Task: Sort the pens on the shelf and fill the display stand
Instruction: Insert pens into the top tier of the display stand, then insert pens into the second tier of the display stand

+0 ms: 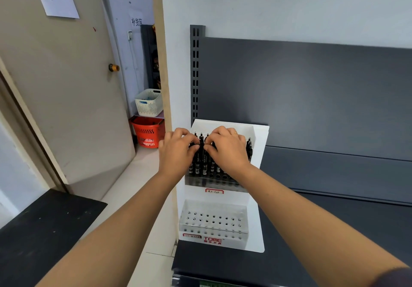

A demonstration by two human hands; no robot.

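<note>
Head view: your left hand (pixel 176 153) and right hand (pixel 227 150) meet over the far tier of the white display stand (pixel 259 144), at the left end of the dark shelf (pixel 334 231). Each grip is narrow, fingertips pinching the tops of the upright black pens (pixel 201 164).

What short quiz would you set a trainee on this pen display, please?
1. True or false: the lower tray holds no pens.
2. Which hands pinch the black pens in the upper tray? A the left only, B the right only, C both.
3. What colour is the lower basket by the door?
Key: 1 true. 2 C: left hand and right hand. 3 red.
</note>
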